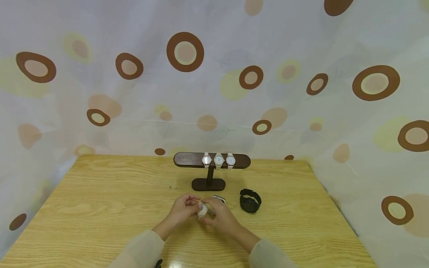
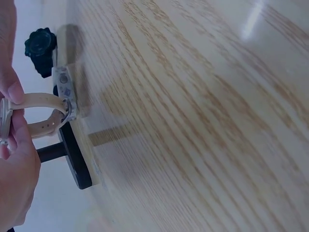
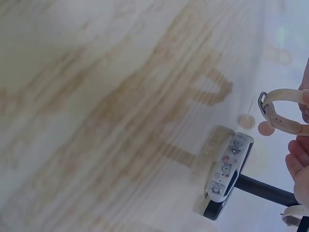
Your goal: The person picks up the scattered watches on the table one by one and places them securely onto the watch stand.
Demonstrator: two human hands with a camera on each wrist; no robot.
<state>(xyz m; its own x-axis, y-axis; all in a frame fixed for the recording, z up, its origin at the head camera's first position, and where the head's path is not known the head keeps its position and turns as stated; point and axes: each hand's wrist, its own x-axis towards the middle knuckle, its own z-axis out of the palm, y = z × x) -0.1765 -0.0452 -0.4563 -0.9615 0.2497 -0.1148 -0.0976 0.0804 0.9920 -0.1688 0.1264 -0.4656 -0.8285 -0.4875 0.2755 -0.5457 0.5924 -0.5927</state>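
Pale-strapped watch [image 1: 202, 211] is pinched in the grip of both left hand [image 1: 182, 209] and right hand [image 1: 222, 219], forearms [image 1: 246, 239] angled inward.

From my head, one camera faces forward and down over the table [image 1: 134, 201], set farther back, taking in its far edge and both far corners. My wrist cameras look from close by, pictures tipped sideways; both share the pale-strapped watch [image 1: 202, 211] and dark stand [image 1: 210, 175].

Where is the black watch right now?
In the head view, the black watch lies on the wooden table, to the right of the person's right hand and to the front right of the watch stand.
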